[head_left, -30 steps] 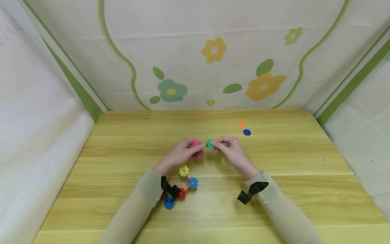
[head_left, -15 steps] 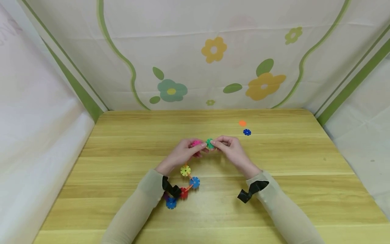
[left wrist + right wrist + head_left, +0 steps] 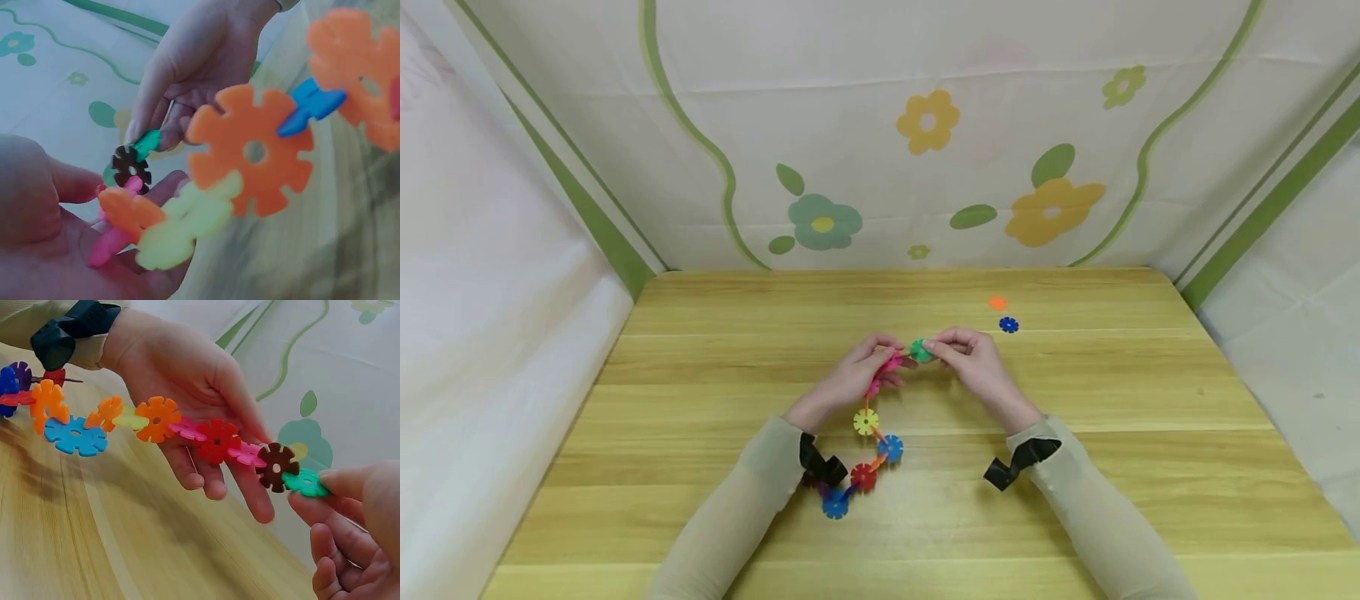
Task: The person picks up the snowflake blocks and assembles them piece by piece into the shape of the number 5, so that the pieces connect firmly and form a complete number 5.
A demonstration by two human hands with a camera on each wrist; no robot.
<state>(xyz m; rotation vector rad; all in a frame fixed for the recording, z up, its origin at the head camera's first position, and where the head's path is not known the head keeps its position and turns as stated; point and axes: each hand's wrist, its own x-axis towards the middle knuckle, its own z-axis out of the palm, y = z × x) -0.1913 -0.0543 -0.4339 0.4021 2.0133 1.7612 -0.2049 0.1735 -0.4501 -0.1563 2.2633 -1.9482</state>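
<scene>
My right hand (image 3: pixel 973 364) pinches a green notched plastic disc (image 3: pixel 306 482) between thumb and forefinger. That disc is slotted into a brown disc (image 3: pixel 277 467), the end of a chain of interlocked notched discs. Beside the chain is my left hand (image 3: pixel 842 379), its fingers loosely extended and its thumb near a pink disc (image 3: pixel 248 454). Farther along come a red disc (image 3: pixel 218 441), an orange disc (image 3: pixel 158 419) and a yellow disc (image 3: pixel 866 422). The lower chain, with a blue disc (image 3: pixel 835 504), hangs towards my left wrist, where the sleeve and strap hide part of it.
Beyond my right hand, a loose orange disc (image 3: pixel 997 303) and a dark blue disc (image 3: pixel 1009 325) lie on the wooden table (image 3: pixel 1120 500). White cloth with printed flowers (image 3: pixel 928 122) encloses the back and sides.
My left fingers have loosened from the pink disc, showing more pink pieces. The hanging chain has swung slightly right. My right hand keeps the green disc, raised a little.
</scene>
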